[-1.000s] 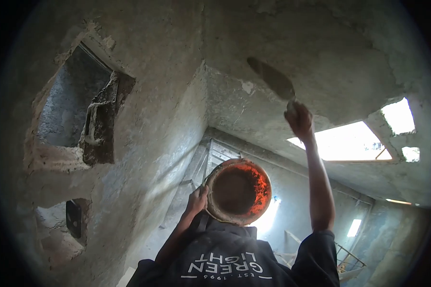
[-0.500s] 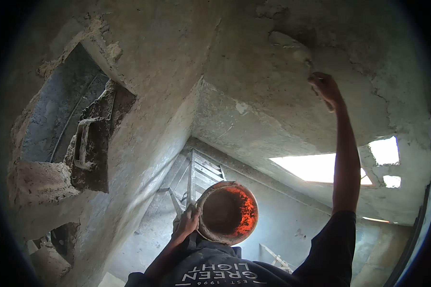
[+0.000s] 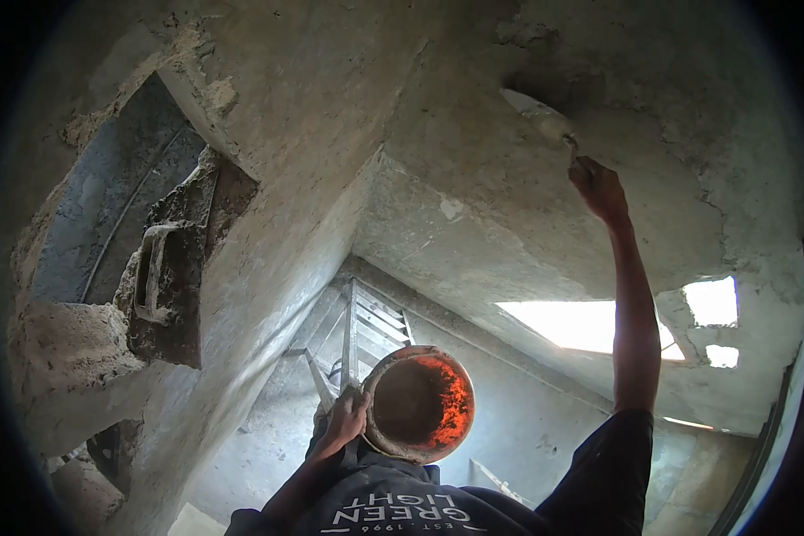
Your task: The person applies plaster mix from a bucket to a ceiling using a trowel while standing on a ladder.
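My left hand (image 3: 348, 415) grips the rim of a round bucket (image 3: 463, 429), which is held against my chest. Grey mortar lies inside it, and its inner wall shows orange on one side. My raised right hand (image 3: 601, 189) is closed round the handle of a trowel (image 3: 538, 111). The trowel's blade is close to the rough plastered wall (image 3: 509, 196); whether it touches cannot be told.
A metal ladder (image 3: 352, 335) stands below, beyond the bucket. At the left, a plastering float (image 3: 163, 295) rests at the edge of a wall opening (image 3: 116, 205). Bright openings (image 3: 563, 323) break the wall at the right.
My right hand and the trowel have moved slightly down in view, and the blade now appears tilted away from the wall. My left hand still holds the bucket; the view has shifted a little.
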Tool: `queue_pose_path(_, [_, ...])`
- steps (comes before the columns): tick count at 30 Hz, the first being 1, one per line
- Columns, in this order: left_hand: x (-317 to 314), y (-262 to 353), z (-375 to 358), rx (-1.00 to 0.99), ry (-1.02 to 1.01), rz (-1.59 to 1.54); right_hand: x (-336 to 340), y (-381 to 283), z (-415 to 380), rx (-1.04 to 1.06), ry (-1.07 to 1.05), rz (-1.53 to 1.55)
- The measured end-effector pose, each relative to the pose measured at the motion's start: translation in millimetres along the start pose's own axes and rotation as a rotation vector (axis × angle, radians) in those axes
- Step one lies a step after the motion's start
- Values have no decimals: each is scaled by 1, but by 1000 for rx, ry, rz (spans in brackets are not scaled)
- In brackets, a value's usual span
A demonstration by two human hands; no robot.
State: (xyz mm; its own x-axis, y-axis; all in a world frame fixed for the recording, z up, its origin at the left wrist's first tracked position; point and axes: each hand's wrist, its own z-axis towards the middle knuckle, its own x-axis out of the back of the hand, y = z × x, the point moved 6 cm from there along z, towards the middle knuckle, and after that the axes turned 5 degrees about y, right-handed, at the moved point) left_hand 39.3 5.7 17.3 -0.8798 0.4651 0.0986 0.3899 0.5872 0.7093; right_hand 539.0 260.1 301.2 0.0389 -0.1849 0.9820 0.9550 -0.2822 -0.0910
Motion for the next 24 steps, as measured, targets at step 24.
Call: queue_pose_path(24, [-2, 3, 1, 6, -8, -82, 50, -2, 7, -5, 146, 103])
